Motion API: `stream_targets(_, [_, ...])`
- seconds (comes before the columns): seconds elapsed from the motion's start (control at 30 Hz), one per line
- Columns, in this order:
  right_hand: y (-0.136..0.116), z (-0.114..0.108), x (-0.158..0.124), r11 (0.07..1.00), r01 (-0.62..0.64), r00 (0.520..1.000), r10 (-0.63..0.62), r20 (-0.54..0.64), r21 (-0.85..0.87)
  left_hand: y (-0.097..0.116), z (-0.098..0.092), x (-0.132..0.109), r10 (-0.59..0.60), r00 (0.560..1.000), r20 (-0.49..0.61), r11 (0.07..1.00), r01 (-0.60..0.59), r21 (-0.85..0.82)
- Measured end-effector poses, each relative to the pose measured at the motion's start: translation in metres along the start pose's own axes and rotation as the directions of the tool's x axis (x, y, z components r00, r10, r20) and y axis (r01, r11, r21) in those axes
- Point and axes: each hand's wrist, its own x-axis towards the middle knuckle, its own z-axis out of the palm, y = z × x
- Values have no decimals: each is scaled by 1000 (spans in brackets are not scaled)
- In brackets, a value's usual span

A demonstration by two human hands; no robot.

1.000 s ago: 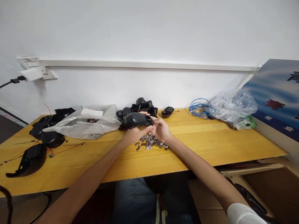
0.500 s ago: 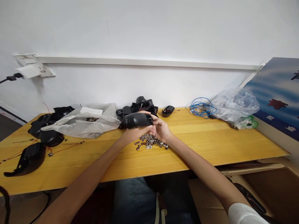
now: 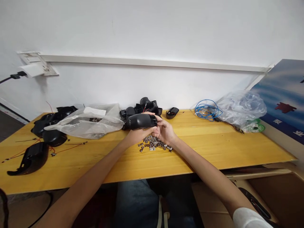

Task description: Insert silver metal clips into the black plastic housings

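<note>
A black curved plastic housing (image 3: 140,121) is held above the table, its slotted open end facing right. My left hand (image 3: 137,135) is wrapped round it from below, with the thumb along the near side and fingertips over the far edge. At the slotted end, my right hand (image 3: 165,129) has its fingers bent and pressed together, touching the housing; any small part between them is hidden. Right below both hands lies a loose heap of small shiny metal pieces (image 3: 153,144), resembling contact plates. More black housings (image 3: 146,104) are piled just behind.
An open plastic bag (image 3: 109,126) holding metal pieces lies to the left. Black housings with thin wires (image 3: 34,156) sit at the table's left end. A single housing (image 3: 172,112), a blue cable coil (image 3: 206,110) and a clear bag (image 3: 241,109) stand along the wall.
The view has shifted slightly, so the table things appear a little to the right. Both hands keep their hold at the housing, which is turned very slightly.
</note>
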Motion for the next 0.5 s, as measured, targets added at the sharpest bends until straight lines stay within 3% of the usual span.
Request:
stream_targets(0.13, [-1,-1,0,1000,15,1000,-15,-11,-21,-7,1,-1,-27,1000,-1,993,27,118])
stream_targets(0.33, [4,-3,2,998,52,998,-53,-18,-46,-6,4,-1,13,1000,-22,999,-12,40])
stream_targets(0.5, [9,-7,6,994,81,996,-83,-38,-68,-7,7,-2,-55,998,3,998,55,7])
